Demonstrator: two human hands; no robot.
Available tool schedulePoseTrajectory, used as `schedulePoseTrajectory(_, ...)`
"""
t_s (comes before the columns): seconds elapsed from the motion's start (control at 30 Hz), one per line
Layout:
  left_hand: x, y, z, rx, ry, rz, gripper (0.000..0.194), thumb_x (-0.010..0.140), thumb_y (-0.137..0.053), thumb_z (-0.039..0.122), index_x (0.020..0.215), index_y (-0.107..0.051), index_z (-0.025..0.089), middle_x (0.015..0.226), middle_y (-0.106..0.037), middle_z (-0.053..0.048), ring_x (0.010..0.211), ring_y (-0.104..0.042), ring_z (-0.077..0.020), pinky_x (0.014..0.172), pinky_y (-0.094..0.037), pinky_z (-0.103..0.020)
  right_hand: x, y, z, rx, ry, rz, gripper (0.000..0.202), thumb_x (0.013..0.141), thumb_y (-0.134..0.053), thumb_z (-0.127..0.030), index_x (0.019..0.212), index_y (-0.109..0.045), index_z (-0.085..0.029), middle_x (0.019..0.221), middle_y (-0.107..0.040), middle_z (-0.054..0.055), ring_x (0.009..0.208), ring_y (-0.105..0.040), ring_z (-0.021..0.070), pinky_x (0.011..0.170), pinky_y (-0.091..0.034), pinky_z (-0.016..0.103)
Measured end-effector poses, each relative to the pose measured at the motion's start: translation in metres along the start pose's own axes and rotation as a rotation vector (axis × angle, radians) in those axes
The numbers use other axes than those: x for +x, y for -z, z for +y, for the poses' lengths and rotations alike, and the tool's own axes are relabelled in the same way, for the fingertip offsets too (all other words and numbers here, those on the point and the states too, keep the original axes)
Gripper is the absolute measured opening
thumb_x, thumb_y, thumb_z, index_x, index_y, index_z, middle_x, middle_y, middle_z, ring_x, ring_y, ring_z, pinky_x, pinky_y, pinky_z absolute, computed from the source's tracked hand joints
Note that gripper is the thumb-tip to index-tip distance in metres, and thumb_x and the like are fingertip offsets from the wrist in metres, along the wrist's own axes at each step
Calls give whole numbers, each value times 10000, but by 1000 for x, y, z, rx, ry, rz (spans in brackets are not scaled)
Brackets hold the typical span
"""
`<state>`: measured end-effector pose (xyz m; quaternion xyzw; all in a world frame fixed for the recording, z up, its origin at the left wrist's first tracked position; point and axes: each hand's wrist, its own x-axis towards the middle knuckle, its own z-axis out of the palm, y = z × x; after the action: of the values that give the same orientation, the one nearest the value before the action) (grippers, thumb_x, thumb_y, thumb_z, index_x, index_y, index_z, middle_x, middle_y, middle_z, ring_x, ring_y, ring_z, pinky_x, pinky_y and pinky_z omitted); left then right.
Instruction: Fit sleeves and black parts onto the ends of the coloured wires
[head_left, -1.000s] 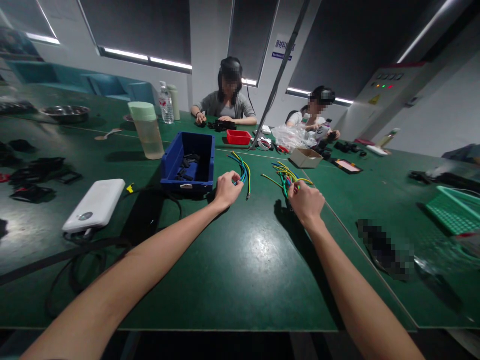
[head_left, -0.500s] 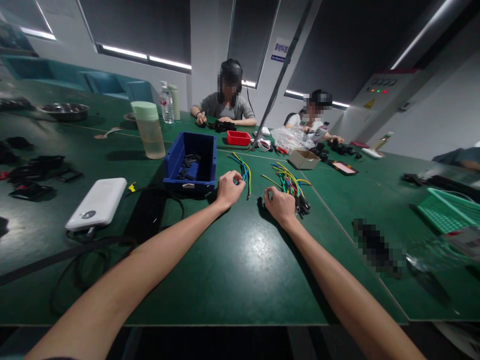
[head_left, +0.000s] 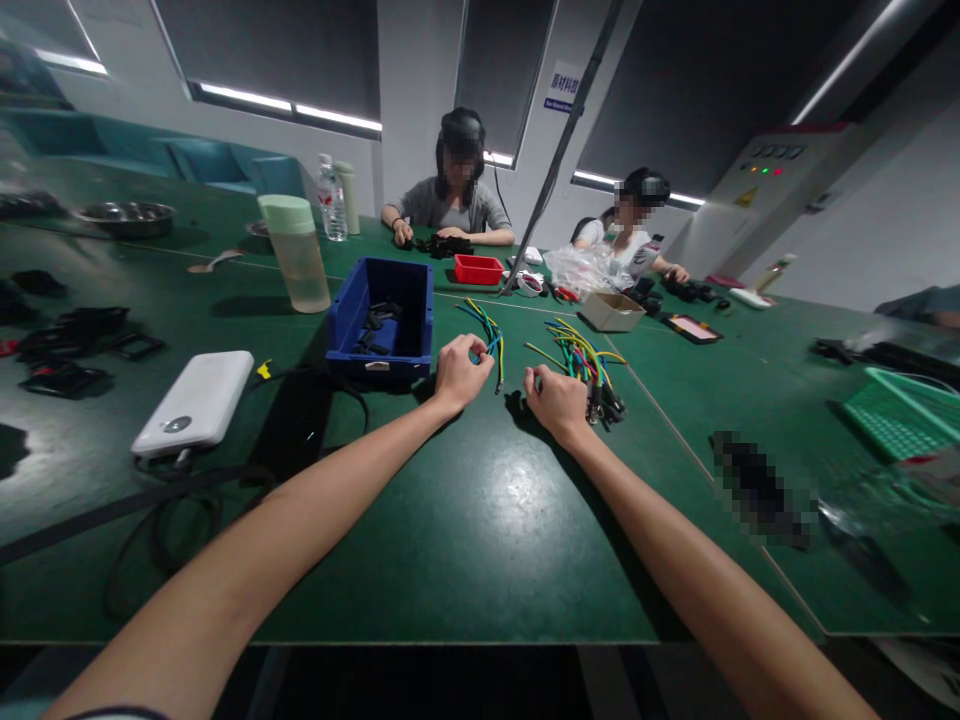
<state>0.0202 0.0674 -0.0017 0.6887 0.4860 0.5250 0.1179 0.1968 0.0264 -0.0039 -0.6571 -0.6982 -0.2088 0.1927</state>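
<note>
My left hand [head_left: 463, 372] is closed in a pinch at a small bunch of blue, green and yellow wires [head_left: 500, 348]; its fingertips meet on a blue wire. To the right, my right hand [head_left: 556, 400] rests low over the table, thumb and forefinger drawn together. Whatever those fingers may hold is too small to make out. Just behind that hand lies a larger bundle of coloured wires [head_left: 581, 350] with dark metal ends. A blue bin [head_left: 380, 366] with several small black parts stands left of my left hand.
A white power bank [head_left: 196, 400] with a cable lies left, with a lidded bottle [head_left: 300, 262] behind. A red tray [head_left: 478, 270], a small cardboard box [head_left: 611, 313] and a leaning pole [head_left: 559, 150] stand beyond the wires. Two people sit across. A green basket [head_left: 900, 415] is at right.
Both hands keep nearly the same pose and place. The right hand has shifted slightly left and up. The view has tilted a little.
</note>
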Motion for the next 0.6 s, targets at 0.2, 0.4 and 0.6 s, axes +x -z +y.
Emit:
schedulePoseTrajectory(0.2, -1, 0, 1, 9, -5, -6, 59, 752, -541, 145, 721, -550, 195, 784, -625, -15, 755, -573, -149, 730, -451, -268, 9, -4, -14, 39, 67, 31, 468, 937, -303, -398, 708, -634, -160, 643, -669, 73, 540, -555, 131, 521, -175, 272)
schedulePoseTrajectory(0.4, -3, -1, 5, 37, -75, -14, 74, 742, -544, 120, 736, -546, 194, 803, -614, -19, 774, -570, -151, 731, -449, -264, 7, -2, -20, 98, 107, 123, 482, 946, -293, -384, 660, -616, -170, 596, -640, 53, 524, -535, 118, 531, -199, 268)
schedulePoseTrajectory(0.6, -4, -2, 6, 44, -70, -21, 63, 758, -540, 129, 746, -548, 191, 812, -614, -25, 791, -570, -154, 739, -450, -273, 6, -3, -16, 146, 64, 87, 494, 942, -283, -395, 651, -609, -164, 583, -631, 63, 518, -527, 125, 529, -191, 270)
